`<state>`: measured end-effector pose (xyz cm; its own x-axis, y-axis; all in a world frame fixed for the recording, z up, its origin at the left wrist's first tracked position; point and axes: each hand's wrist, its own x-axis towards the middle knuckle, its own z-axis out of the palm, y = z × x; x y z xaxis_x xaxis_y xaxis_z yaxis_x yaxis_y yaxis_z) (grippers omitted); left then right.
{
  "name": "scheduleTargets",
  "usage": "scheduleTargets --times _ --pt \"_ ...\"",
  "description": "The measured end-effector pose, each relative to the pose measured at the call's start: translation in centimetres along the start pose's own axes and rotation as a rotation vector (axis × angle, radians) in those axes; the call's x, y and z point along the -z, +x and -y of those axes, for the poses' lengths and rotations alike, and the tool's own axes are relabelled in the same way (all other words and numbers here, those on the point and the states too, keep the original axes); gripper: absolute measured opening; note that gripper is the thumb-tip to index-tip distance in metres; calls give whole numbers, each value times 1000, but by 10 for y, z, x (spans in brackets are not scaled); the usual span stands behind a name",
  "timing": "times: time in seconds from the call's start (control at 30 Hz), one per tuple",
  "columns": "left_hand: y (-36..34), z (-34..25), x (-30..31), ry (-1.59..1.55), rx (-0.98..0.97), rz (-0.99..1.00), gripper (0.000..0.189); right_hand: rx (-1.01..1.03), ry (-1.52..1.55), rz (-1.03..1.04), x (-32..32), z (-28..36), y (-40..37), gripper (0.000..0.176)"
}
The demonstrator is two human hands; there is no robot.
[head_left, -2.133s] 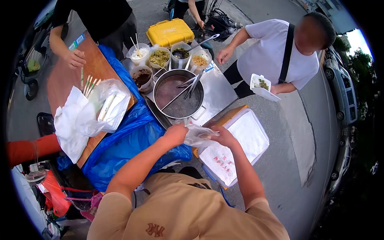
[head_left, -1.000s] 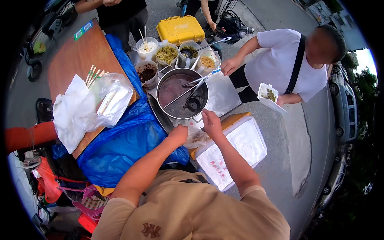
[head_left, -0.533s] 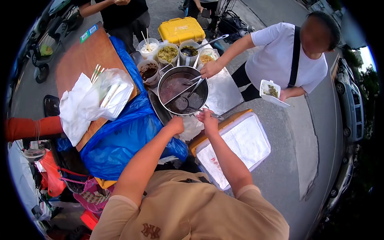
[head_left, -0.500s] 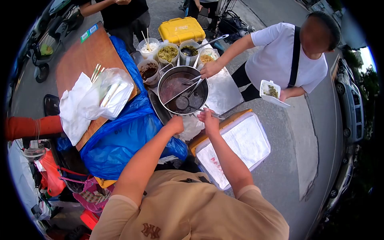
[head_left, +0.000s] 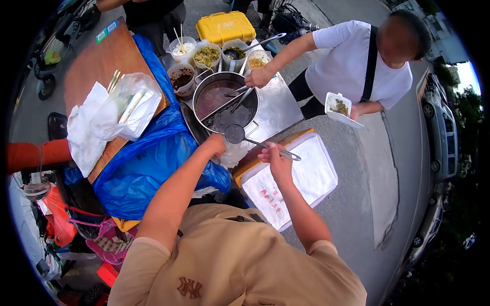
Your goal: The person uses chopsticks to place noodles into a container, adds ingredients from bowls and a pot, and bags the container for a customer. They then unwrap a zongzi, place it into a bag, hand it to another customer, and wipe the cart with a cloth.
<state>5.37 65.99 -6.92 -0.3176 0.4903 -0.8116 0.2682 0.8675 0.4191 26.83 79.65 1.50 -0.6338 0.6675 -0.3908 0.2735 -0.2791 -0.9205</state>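
My right hand [head_left: 275, 154] grips the handle of a metal ladle [head_left: 235, 133], whose dark, liquid-filled bowl is outside the pot's near rim. My left hand [head_left: 215, 145] is closed just left of the ladle bowl, near the pot; what it holds, if anything, is hidden. The round steel pot [head_left: 256, 108] has a divider and dark liquid with reddish contents on the left side. Across from me, a person in a white shirt [head_left: 342, 56] holds tongs [head_left: 239, 93] in the pot with one hand and an open white food box [head_left: 338, 105] in the other.
Containers of food [head_left: 206, 55] stand behind the pot beside a yellow case [head_left: 224, 27]. A wooden board [head_left: 97, 66] with a plastic bag, paper and chopsticks lies left, above blue plastic [head_left: 148, 166]. A white-covered box [head_left: 301, 173] stands right. Another person stands behind the containers.
My right hand has lifted the ladle out of the pot and brought it toward me. The view has shifted slightly, and the other person's tongs remain in the pot.
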Motion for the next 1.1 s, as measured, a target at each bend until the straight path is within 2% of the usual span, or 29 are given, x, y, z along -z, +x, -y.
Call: scheduleTargets --times 0.03,0.1,0.2,0.27,0.3,0.33,0.4,0.43,0.5,0.57,0.6,0.63,0.67,0.77,0.83,0.93,1.1 --pt "-3 0 -2 0 -2 3 46 -27 -5 -6 0 -2 -8 37" --pt "-9 1 -8 -108 -23 -103 21 -57 -4 -3 -3 -18 -16 38" --pt "-13 2 -7 -171 -71 -119 30 -114 -5 3 -14 -47 -22 35" --pt "-9 3 -9 -164 -73 -113 33 -16 -79 81 -22 -67 -25 32" --pt "-3 5 -11 -162 -73 -113 36 72 -178 133 -25 -68 -28 25" --pt "2 9 -13 -161 -72 -116 36 73 -176 134 -23 -67 -29 25" --pt "0 12 -13 73 -267 -197 42 650 -760 251 -19 -60 -31 20" --pt "-6 8 -12 75 -266 -199 42 612 -754 307 -18 -52 -37 21" --pt "-18 1 -11 324 -235 -184 47 631 -758 284 -12 -47 -40 21" --pt "-17 5 -15 303 -255 -193 48 650 -762 260 -7 -46 -44 20" --pt "-15 7 -16 281 -277 -201 48 422 -533 187 -4 -47 -47 22" --pt "-11 8 -16 276 -256 -175 60 195 -304 115 -1 -46 -47 25" --pt "-9 10 -16 278 -255 -177 60 105 -198 84 4 -44 -44 33" --pt "-2 18 -19 289 -282 -187 58 -57 23 -32 16 -22 -38 37" --pt "0 20 -20 221 -269 -186 51 -51 67 -48 18 -14 -28 36" --pt "-7 14 -19 258 -267 -192 54 -22 119 -65 8 -12 -7 34" --pt "-2 16 -25 227 -270 -211 54 133 -37 1 -28 -33 31 30"
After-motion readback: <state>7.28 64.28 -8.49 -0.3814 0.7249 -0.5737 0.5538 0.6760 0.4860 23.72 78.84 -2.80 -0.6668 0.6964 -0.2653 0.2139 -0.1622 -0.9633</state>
